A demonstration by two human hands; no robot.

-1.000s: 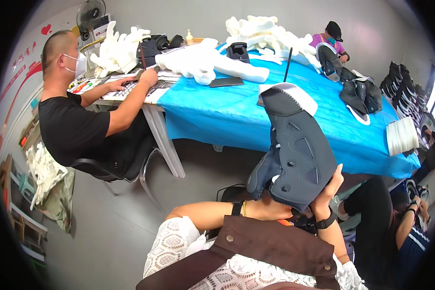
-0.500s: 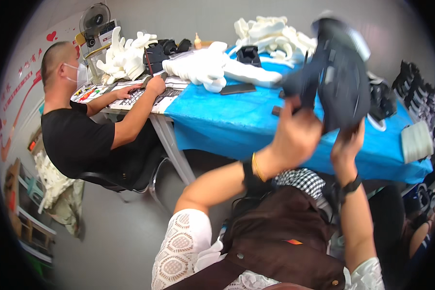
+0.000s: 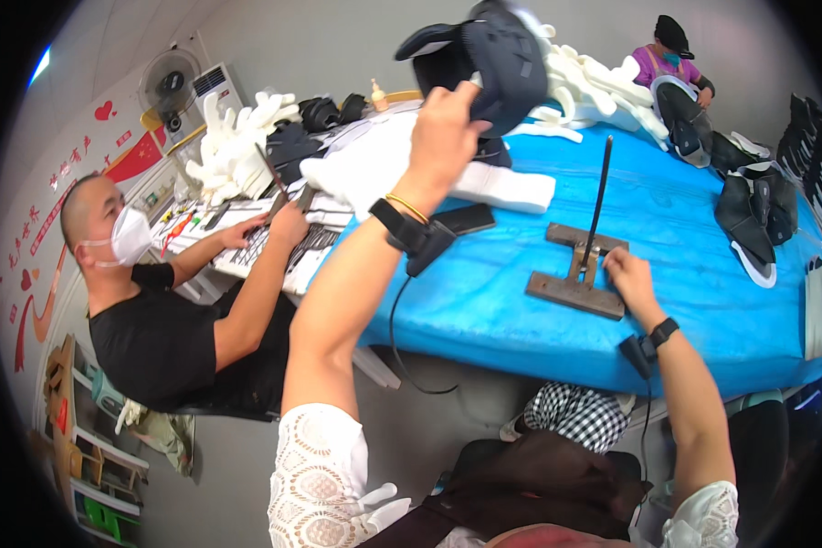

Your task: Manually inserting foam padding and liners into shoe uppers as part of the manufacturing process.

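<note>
My left hand [image 3: 447, 137] is raised over the far side of the table, its fingers closed on the edge of a black padded piece [image 3: 502, 68]. That piece is curved, with a flap sticking out to the left; its exact kind cannot be told. Lower and to the right, my right hand [image 3: 628, 279] has its fingers bent and closed at the metal stand [image 3: 575, 294]. The stand has an H-shaped brown base lying on the blue cover and a thin dark rod [image 3: 601, 187] standing upright from it. My fingertips are at the base's right side.
A blue-covered table [image 3: 484, 310] fills the middle. White foam pieces [image 3: 594, 87] are heaped at the back, with more [image 3: 237, 146] at left. Black pieces with white edges [image 3: 758, 215] lie at right. One co-worker [image 3: 169, 338] sits at left, another [image 3: 671, 59] behind the table.
The black piece, earlier in both hands, has gone left in my left hand alone. My right hand has let go of it and come down to the stand. The view has shifted.
</note>
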